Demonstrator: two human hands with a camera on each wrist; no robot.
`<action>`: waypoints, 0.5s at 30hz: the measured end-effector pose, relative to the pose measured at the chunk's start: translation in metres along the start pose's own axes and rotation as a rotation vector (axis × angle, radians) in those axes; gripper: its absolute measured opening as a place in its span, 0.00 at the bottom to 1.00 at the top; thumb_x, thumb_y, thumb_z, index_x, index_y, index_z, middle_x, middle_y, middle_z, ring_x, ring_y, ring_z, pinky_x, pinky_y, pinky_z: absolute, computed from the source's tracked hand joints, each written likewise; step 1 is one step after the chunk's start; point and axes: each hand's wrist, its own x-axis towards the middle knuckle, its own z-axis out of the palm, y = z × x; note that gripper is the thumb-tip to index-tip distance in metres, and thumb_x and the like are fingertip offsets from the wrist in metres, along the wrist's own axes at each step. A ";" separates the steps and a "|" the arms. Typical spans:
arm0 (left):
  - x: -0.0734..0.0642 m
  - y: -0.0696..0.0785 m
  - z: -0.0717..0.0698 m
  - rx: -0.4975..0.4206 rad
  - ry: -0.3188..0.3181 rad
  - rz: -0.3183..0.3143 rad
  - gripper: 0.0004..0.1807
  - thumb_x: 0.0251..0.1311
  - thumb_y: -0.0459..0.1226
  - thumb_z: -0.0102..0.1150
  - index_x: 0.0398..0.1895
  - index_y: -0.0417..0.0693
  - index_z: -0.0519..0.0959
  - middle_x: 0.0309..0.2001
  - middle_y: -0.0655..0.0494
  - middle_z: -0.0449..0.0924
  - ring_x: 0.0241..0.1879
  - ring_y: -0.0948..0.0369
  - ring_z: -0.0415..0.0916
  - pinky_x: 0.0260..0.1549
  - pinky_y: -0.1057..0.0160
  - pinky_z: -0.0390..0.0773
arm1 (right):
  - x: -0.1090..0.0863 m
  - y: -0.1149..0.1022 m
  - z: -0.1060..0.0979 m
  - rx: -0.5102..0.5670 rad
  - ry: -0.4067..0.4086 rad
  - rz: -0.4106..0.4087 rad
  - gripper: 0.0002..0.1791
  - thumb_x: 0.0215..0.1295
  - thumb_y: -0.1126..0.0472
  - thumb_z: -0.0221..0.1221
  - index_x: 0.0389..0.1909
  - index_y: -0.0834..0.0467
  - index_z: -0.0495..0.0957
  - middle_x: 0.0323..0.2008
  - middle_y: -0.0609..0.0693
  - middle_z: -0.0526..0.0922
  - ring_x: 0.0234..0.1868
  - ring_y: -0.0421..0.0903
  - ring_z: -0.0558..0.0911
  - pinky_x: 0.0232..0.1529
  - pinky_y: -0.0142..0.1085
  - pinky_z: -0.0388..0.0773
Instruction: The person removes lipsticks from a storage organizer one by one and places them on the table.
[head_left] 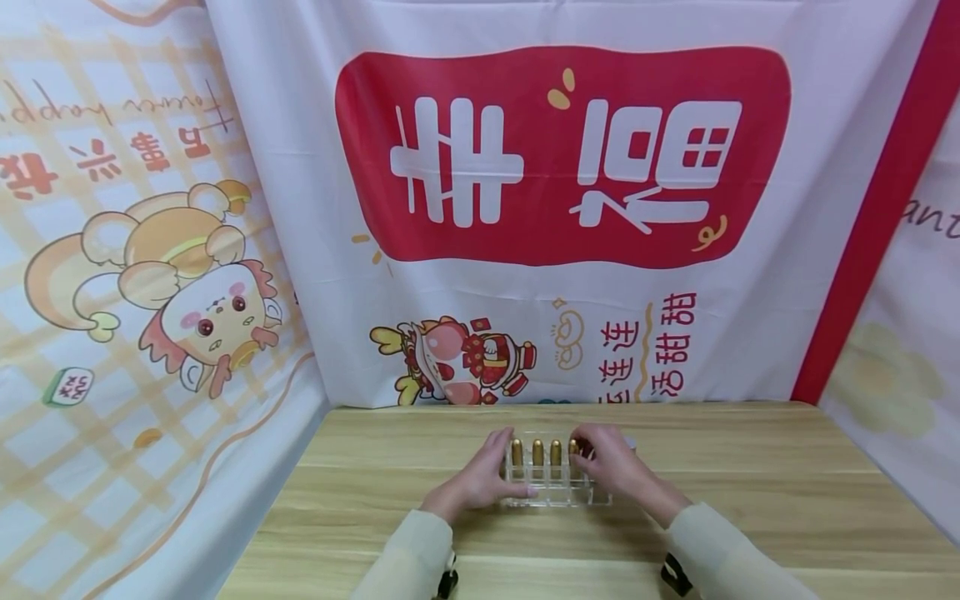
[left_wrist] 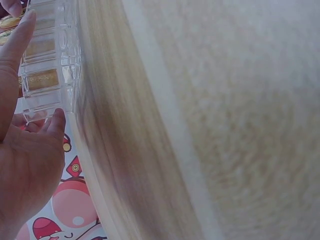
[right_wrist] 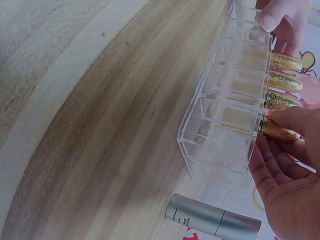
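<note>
A clear lipstick organizer with compartments sits on the table. Gold, bullet-shaped lipstick tubes stand in a row along its back. My left hand grips the organizer's left end, thumb across the front and fingers behind the side. At the right end of the row, my right hand pinches the last gold lipstick tube between thumb and fingers, its lower end at a compartment. Beside the organizer's right end is a silver cylindrical tube, mostly hidden behind my right hand in the head view.
The wooden table extends on both sides of the organizer. A white cloth with red print hangs behind the table's far edge, and a checked cloth hangs on the left.
</note>
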 end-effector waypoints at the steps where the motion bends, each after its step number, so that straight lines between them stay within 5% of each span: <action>1: 0.000 0.000 0.000 0.000 -0.001 0.001 0.64 0.51 0.54 0.78 0.83 0.45 0.46 0.80 0.44 0.50 0.78 0.46 0.51 0.76 0.45 0.54 | 0.000 0.000 0.000 -0.001 0.002 0.000 0.08 0.58 0.70 0.69 0.37 0.60 0.83 0.31 0.43 0.82 0.32 0.39 0.79 0.34 0.30 0.81; 15: -0.001 0.002 0.000 0.011 -0.002 0.004 0.64 0.51 0.53 0.78 0.83 0.45 0.46 0.79 0.44 0.52 0.77 0.46 0.52 0.76 0.45 0.55 | 0.001 0.003 0.004 -0.035 0.026 -0.009 0.08 0.57 0.70 0.70 0.36 0.59 0.83 0.30 0.43 0.82 0.31 0.38 0.79 0.33 0.29 0.81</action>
